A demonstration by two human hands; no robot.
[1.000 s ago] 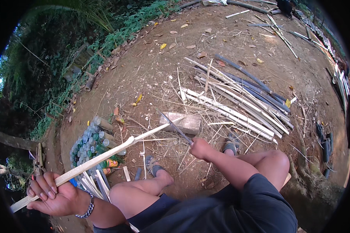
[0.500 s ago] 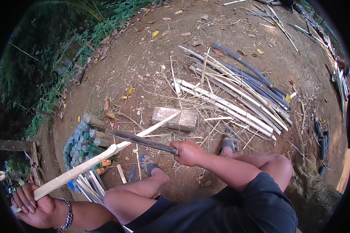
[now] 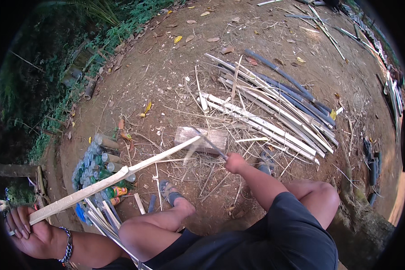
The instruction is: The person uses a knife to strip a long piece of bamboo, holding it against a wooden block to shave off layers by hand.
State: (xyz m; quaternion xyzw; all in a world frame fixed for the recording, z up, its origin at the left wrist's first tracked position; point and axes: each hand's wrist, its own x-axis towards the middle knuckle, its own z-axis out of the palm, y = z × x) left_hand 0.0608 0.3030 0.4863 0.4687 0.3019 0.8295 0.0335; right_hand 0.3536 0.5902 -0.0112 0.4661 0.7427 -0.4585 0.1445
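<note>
My left hand [image 3: 31, 234], with a chain bracelet at the wrist, is closed round the near end of a long pale bamboo strip [image 3: 108, 181] at the lower left. The strip slants up to the right, and its far end rests at a wooden block [image 3: 183, 135] on the ground. In my right hand [image 3: 236, 163] is the handle of a machete [image 3: 212, 146]. Its dark blade lies across the block by the strip's far end. A pale, blurred sliver [image 3: 192, 150] shows just below that end.
Split bamboo strips [image 3: 274, 108] and dark poles [image 3: 279, 72] lie in a pile beyond the block. Glass and plastic bottles [image 3: 94, 164] stand at the left, beside more strips [image 3: 101, 211]. A tree root [image 3: 346, 198] is at the right. Shavings litter the soil around my sandalled feet.
The machete has swung right and away from me, from above the strip's middle to its far end at the block. My left hand has shifted slightly left with the strip. A blurred sliver has appeared.
</note>
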